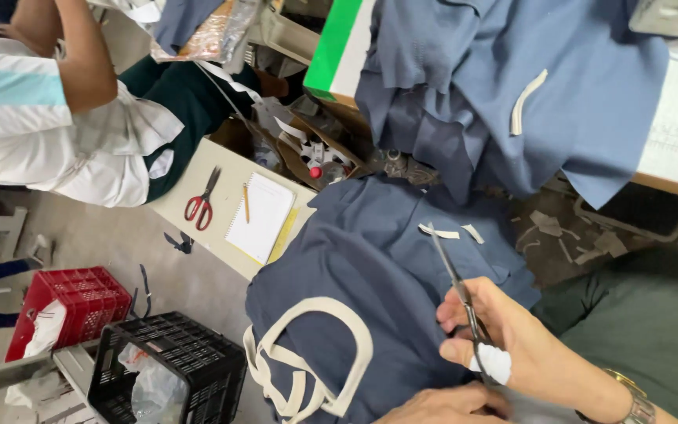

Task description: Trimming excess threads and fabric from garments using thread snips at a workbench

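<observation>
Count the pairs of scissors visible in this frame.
2. Red-handled scissors lie on the pale table beside the notepad; dark scissors are in the right hand over blue fabric. Others may be hidden.

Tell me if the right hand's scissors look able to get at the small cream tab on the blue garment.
Probably yes: the scissors in the right hand point at the cream tab, tips almost on it, nothing between.

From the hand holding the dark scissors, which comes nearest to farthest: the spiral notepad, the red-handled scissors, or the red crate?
From the right hand:
1. Spiral notepad, on the pale table, up and left.
2. Red-handled scissors, just left of the notepad.
3. Red crate, on the floor, far left.
</observation>
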